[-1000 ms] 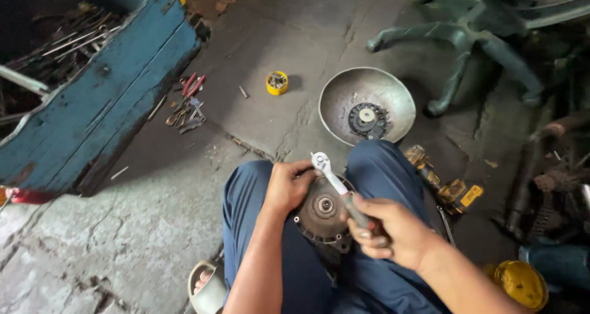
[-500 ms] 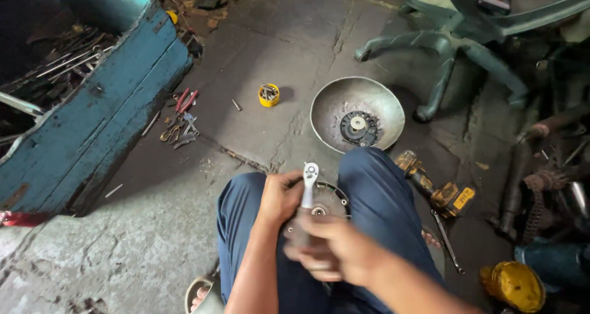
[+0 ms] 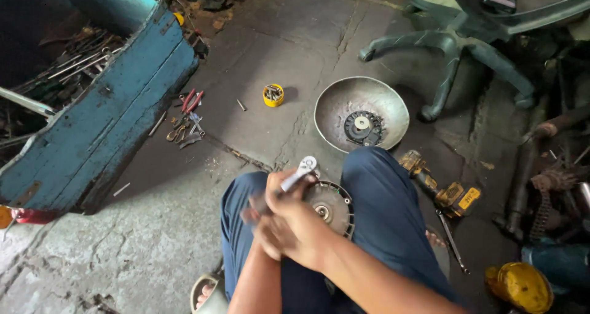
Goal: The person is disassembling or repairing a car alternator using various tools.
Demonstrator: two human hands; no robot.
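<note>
Far L: blue wooden box (image 3: 104, 123) w/ metal rods inside, loose pliers (image 3: 187, 114) on the concrete floor (image 3: 276, 37) beside it, then a small yellow round tin (image 3: 273, 95). Centre: ratchet wrench (image 3: 299, 170) has swung from R of the lap to upright-left over the round motor part (image 3: 332, 206) between the knees, so a turning stroke looks underway; right hand (image 3: 295, 228) closed round the handle, left hand (image 3: 261, 212) under it, its grip hidden, can't tell. R: metal bowl (image 3: 335, 114) w/ black rotor, yellow-black drill (image 3: 439, 188), yellow helmet (image 3: 519, 286) at corner; no readable labels.

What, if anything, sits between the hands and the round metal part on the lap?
Nothing visible does. The right hand grips the ratchet, overlapping the left hand, right beside the round part between the knees. The ratchet's head reaches past the part's upper left rim; whether it engages anything there is hidden.
</note>
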